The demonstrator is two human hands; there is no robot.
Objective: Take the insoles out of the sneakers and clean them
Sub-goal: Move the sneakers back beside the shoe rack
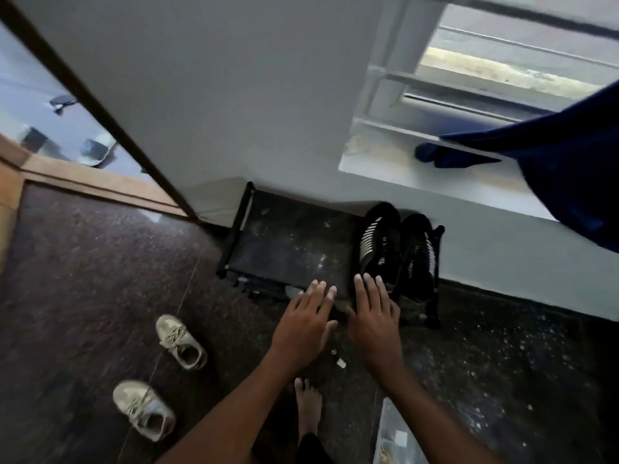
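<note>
You are on a dark speckled floor [83, 279] by a grey wall [217, 95], with a low black shoe rack [288, 242] pushed against the wall. A pair of black sneakers [380, 242] with white stripes stands side by side at the right end of the rack's dusty top shelf, toes toward the wall. Their insoles are not visible.

Your right hand [373, 316] reaches to the shelf's front edge with fingers straight and spread. It holds nothing, and its tips lie at the heel of the nearer black sneaker; whether they touch it is unclear. Your left hand [303, 321] is just beside it, flat and empty, with its fingertips over the front edge nearer the middle.

Two beige sneakers [181, 341] lie apart on the floor, well off to the left of the rack. Your bare foot [308, 406] shows between your forearms, and small white scraps [341, 363] lie near it. A barred window [502, 61] with a blue curtain [569, 162] is above the rack's right end.
</note>
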